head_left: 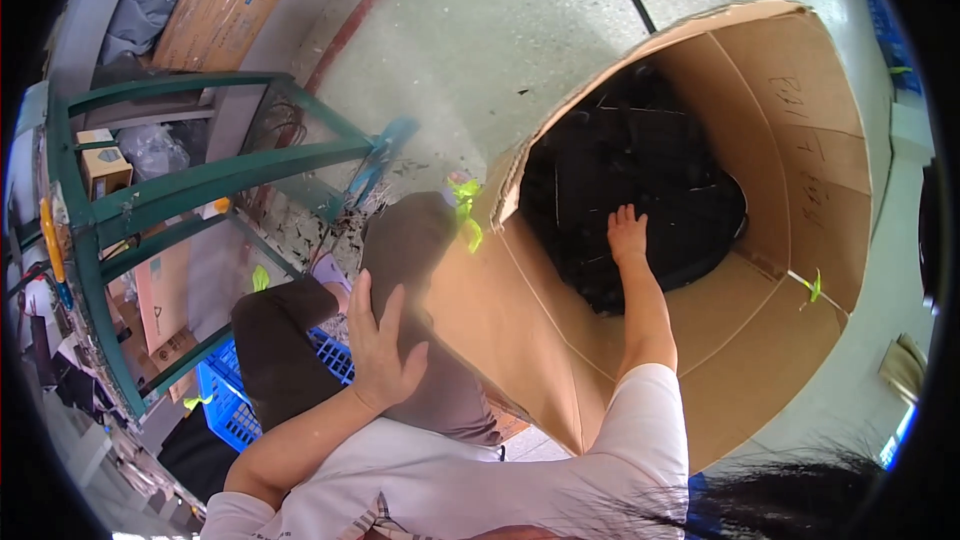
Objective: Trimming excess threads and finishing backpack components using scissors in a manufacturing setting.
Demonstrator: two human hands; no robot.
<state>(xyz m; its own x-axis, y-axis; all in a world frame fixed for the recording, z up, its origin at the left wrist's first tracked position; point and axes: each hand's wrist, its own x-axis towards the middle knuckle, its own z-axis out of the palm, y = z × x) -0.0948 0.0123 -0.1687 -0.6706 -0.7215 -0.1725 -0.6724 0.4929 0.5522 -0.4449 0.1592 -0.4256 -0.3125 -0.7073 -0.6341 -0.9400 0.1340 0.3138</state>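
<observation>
My right hand (627, 235) reaches deep into a large open cardboard box (770, 330) and rests with fingers spread on a pile of black flat parts (640, 170) at its bottom. I cannot see anything gripped in it. My left hand (382, 345) lies flat and open on my own thigh in brown trousers (420, 270), fingers apart, holding nothing.
A green metal frame table (190, 190) stands at the left with small cartons and bags under it. A blue plastic crate (235, 400) sits beneath my legs. Brown cartons (215, 10) lean at the upper left. Bare concrete floor (500, 30) lies beyond the box.
</observation>
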